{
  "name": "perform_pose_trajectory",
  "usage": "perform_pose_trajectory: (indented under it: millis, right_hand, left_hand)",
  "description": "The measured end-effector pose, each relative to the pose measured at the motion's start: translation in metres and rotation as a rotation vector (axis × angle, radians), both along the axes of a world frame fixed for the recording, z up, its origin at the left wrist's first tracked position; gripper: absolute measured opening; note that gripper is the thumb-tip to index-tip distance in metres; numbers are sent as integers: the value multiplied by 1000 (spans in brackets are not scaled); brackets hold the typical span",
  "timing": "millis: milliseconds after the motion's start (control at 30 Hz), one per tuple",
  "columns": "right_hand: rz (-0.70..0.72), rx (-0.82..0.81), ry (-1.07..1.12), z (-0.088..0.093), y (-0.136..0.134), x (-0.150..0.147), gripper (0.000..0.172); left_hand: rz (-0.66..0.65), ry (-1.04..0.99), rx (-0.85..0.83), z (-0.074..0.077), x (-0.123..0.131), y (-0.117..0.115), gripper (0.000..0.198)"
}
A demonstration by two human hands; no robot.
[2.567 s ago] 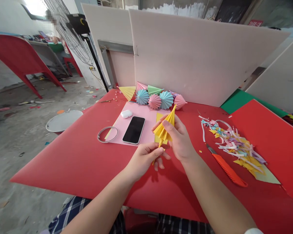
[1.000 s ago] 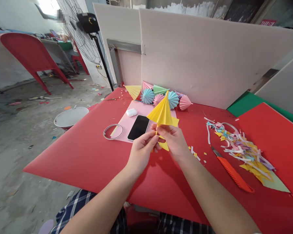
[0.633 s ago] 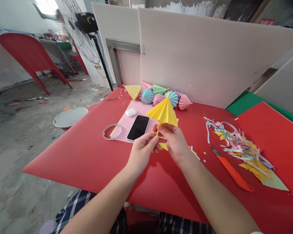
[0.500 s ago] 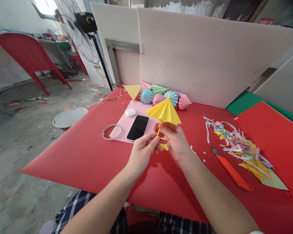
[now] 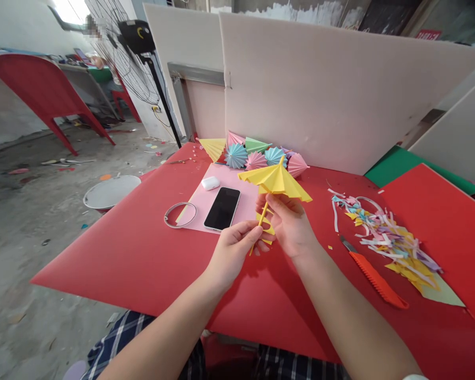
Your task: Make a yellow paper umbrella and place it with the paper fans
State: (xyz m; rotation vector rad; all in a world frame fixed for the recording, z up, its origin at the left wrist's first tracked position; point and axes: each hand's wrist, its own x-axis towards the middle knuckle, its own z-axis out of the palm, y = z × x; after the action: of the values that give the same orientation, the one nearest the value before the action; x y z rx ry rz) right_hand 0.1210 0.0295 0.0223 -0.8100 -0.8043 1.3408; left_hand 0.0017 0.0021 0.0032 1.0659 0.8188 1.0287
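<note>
A yellow pleated paper umbrella (image 5: 277, 180) is held over the middle of the red table, its canopy spread and tilted a little to the right. My left hand (image 5: 234, 247) pinches the lower part of its thin yellow stick between thumb and fingers. Just beneath the canopy, the closed fingers of my right hand (image 5: 292, 226) are at the upper stick; the canopy partly hides their tips. Behind the stick and fingers, a piece of yellow paper (image 5: 269, 238) shows in part.
Several folded paper umbrellas (image 5: 236, 157) lie against the white board (image 5: 320, 95). Left of my hands are a phone (image 5: 222, 209), a white earbud case (image 5: 210, 183) and a metal ring (image 5: 166, 220). An orange cutter (image 5: 376, 277) and paper scraps (image 5: 396, 240) lie on the right.
The yellow umbrella's canopy has spread wider and flatter and shifted right. My right hand has moved slightly right, and more of the stick shows between my hands.
</note>
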Motion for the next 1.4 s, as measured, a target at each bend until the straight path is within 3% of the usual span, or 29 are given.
perform_pose_trajectory:
  millis: [633,1400]
  right_hand:
    - [179,13,-164,-9,5,7,13]
    - [8,14,-175,-13,8,3,6]
  left_hand:
    - [43,-130,-128,-5,-4,5,17]
    - [83,-4,-35,-7,-2,6,24]
